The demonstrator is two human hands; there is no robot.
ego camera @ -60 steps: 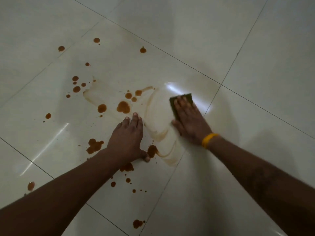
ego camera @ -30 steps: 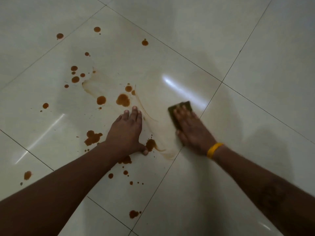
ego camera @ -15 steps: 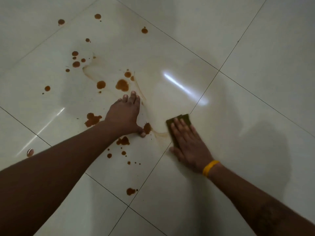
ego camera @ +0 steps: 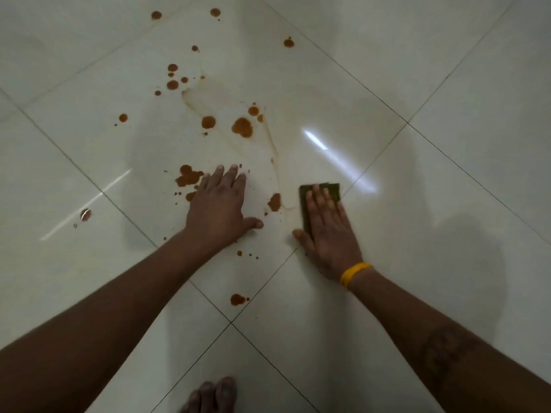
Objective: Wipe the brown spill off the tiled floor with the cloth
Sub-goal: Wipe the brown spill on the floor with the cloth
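Hands on a spill-spotted tiled floor

The pale glossy tiled floor (ego camera: 447, 84) carries the brown spill (ego camera: 242, 127) as scattered drops and faint smears. The left hand (ego camera: 219, 208) lies flat, holding nothing; the right hand (ego camera: 329, 234), yellow wristband (ego camera: 354, 274), presses flat on the dark folded cloth (ego camera: 320, 190) beside a brown blot. No readable writing.

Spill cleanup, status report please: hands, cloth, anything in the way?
Right hand flat on cloth, pressing it to the floor. Left hand braced on the tile, empty. Brown spill mostly unwiped; left hand sits among the drops.
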